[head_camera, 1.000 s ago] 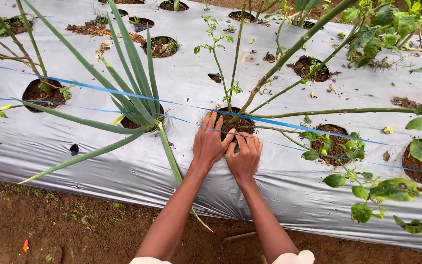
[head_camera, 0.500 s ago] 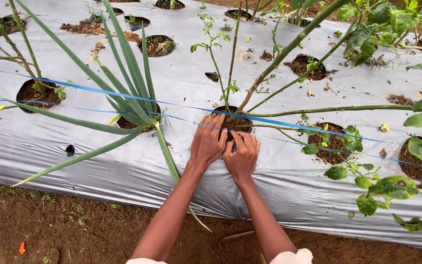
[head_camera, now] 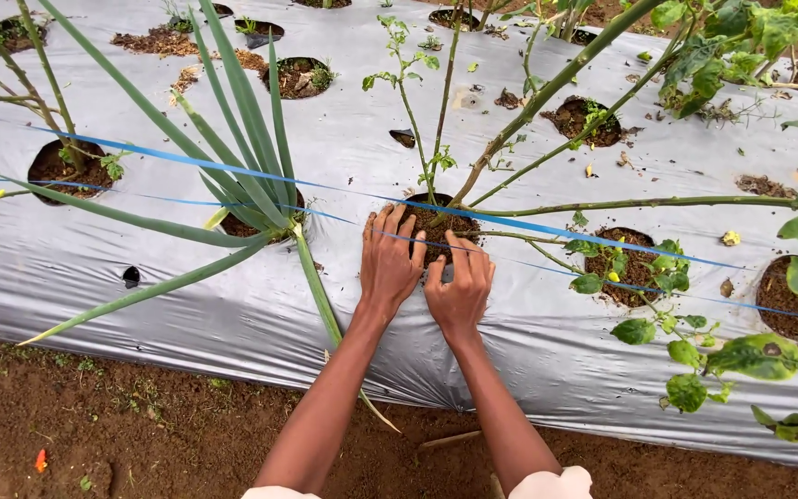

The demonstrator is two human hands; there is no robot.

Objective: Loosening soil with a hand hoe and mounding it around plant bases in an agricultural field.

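Observation:
My left hand (head_camera: 388, 261) lies flat, fingers together, on the near left rim of a round planting hole (head_camera: 438, 222) cut in the silver plastic mulch (head_camera: 233, 305). My right hand (head_camera: 460, 282) rests just right of it, fingers bent into the soil at the hole's near edge. Thin green stems (head_camera: 436, 120) rise out of this hole and lean away to the right. Two blue strings (head_camera: 547, 226) run across the bed, over the hole and above my fingers. Neither hand visibly holds anything.
A plant with long blade-like leaves (head_camera: 251, 166) stands in the hole to the left. Leafy green branches (head_camera: 685, 305) crowd the right side over more soil holes (head_camera: 630, 263). Bare brown earth (head_camera: 140, 434) lies below the bed's edge.
Both hands stay at the same hole. The right hand's fingers have pressed slightly further into the soil. The view has shifted a little.

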